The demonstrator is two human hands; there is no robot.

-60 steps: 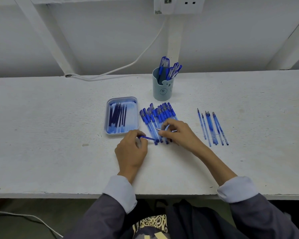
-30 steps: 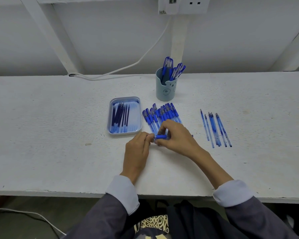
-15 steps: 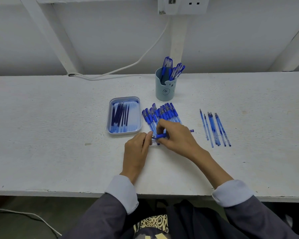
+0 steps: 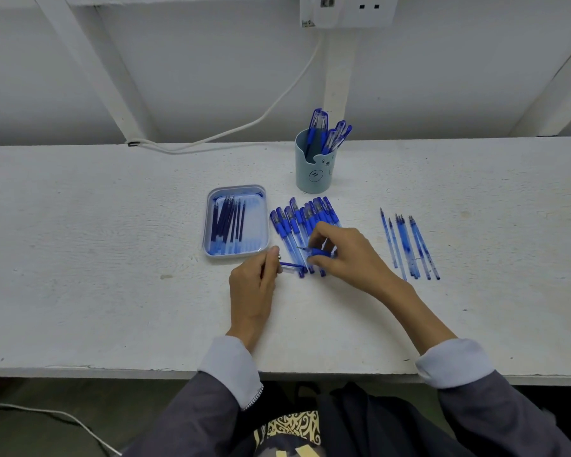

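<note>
- Head view: a tray (image 4: 255,222) of dark refills (image 4: 228,222) sits on the white surface (image 4: 96,258).
- The left hand (image 4: 251,288), just below it, has its grip pinched on a blue pen piece (image 4: 291,267).
- The right hand (image 4: 346,255), grip clamped on a tipped pen section (image 4: 317,251), is over the row of pens (image 4: 294,222).
- The loose refills (image 4: 409,245) lie well right.

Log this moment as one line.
left hand: pinches blue pen piece | right hand: holds pointed pen piece | pieces: apart | tray: refills | cup: pens
</note>
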